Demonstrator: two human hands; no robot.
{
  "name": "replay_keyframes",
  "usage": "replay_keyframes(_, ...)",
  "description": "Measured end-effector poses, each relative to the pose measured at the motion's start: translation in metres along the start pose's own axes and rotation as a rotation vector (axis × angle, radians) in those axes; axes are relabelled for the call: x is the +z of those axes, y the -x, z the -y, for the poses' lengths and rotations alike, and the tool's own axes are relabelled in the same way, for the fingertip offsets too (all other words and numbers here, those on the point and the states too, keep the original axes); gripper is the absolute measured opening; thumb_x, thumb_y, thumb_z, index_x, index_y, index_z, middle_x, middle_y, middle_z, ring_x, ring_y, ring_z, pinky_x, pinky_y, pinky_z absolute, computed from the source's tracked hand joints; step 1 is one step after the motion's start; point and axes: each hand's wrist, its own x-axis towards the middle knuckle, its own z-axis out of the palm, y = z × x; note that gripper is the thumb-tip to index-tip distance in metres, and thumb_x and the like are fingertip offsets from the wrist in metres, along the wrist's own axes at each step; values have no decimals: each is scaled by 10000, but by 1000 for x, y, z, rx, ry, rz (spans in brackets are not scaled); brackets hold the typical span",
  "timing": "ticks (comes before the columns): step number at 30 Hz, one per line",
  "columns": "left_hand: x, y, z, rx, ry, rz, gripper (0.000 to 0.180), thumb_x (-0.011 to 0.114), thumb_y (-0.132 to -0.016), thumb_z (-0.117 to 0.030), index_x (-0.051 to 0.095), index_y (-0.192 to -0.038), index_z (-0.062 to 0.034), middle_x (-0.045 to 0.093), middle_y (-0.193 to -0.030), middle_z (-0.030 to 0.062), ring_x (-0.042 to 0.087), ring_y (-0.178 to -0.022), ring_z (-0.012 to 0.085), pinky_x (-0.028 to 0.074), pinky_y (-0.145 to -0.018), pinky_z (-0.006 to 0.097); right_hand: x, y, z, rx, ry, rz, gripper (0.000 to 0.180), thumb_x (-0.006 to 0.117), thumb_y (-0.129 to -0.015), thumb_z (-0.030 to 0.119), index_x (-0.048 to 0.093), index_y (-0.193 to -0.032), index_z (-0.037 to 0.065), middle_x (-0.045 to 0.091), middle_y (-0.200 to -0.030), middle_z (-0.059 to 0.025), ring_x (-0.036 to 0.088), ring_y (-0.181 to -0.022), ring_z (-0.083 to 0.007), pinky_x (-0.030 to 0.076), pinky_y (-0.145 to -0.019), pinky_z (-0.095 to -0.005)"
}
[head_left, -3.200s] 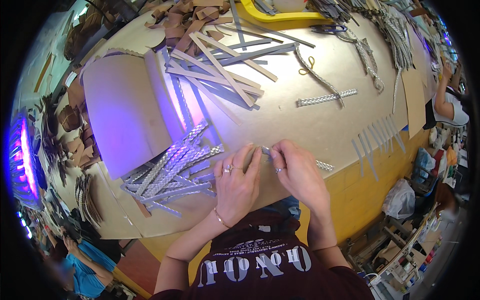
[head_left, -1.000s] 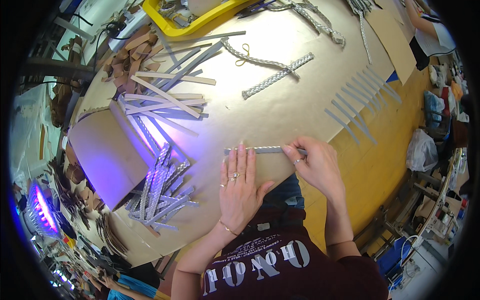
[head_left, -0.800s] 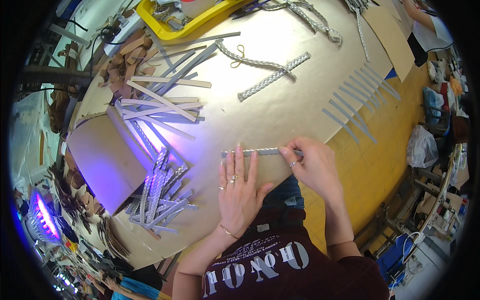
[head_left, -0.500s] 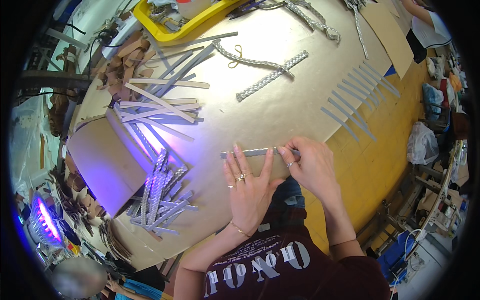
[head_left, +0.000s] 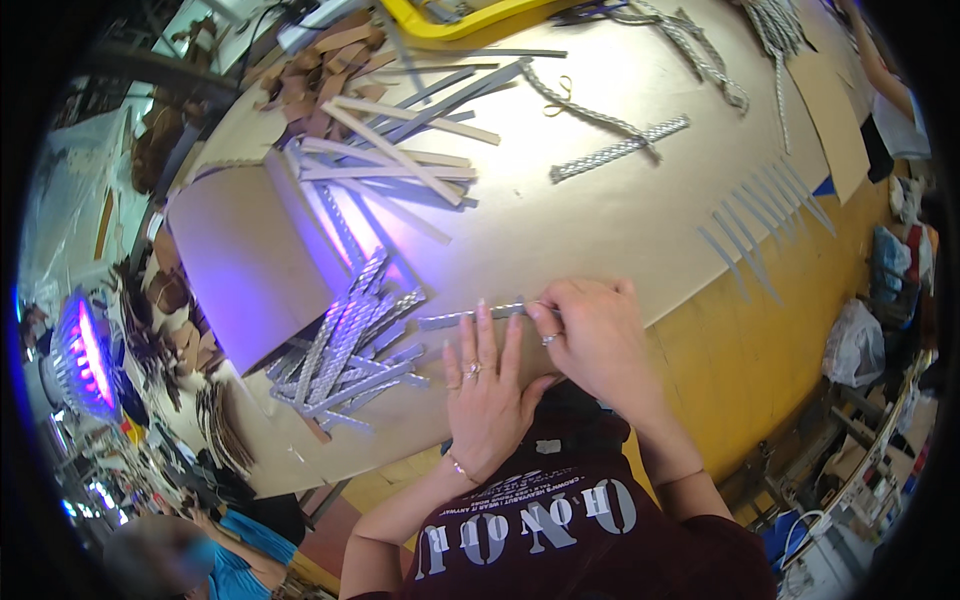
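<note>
A narrow grey strip with a silver braided surface (head_left: 447, 320) lies crosswise near the table's front edge. My left hand (head_left: 488, 395) rests flat on it with fingers spread, the fingertips touching the strip. At its right end, my right hand (head_left: 598, 335) is closed, thumb and fingers pinching that end and hiding it. Just to the left lies a heap of similar silver braided strips (head_left: 345, 345), close to the strip's left end.
A curved brown sheet (head_left: 245, 270) stands left, with flat pale and grey strips (head_left: 400, 150) behind it. Farther back lie a braided cord (head_left: 600, 122) and a yellow tray (head_left: 450, 35). Several grey strips (head_left: 765, 210) overhang the right edge. A lit lamp (head_left: 88, 355) glows left; a blue-sleeved person (head_left: 240, 550) is lower left.
The view has shifted, so the table's contents appear farther right. Both hands and the strip are now nearer the braided heap. My right hand has drawn closer to my left fingers.
</note>
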Motion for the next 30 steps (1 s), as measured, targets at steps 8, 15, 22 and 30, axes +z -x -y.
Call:
replay_keyframes(8,10,-9,2,84,-82,-120,731,682,-848,-510,503,-1412,-81,341,-1527,308,342,-1428,427,248,-1177,485,-17,5,13,78,99,18,153,678,-904,200,649,-843,64,658,-772,-86,633,-758,-281,400,-756,-398)
replay_keyframes(15,9,-9,5,94,0,-161,707,702,-838,-497,521,-1337,-31,372,-1511,301,361,-1418,423,253,-1181,491,-26,6,8,101,-133,20,193,706,-890,238,673,-836,56,668,-775,-93,647,-708,-291,440,-670,-389)
replay_keyframes(22,13,-8,4,93,39,-165,860,743,-824,-456,376,-1438,20,314,-1544,303,301,-1448,435,219,-1180,526,-18,10,-15,250,-151,4,215,700,-894,266,694,-840,58,667,-771,-84,636,-704,-287,423,-703,-396)
replay_keyframes(30,10,-8,1,54,-44,-134,805,606,-901,-547,426,-1440,21,359,-1535,270,340,-1436,404,231,-1185,492,-18,9,-15,192,-92,-37,221,722,-885,255,681,-826,46,657,-754,-91,645,-674,-275,439,-678,-375)
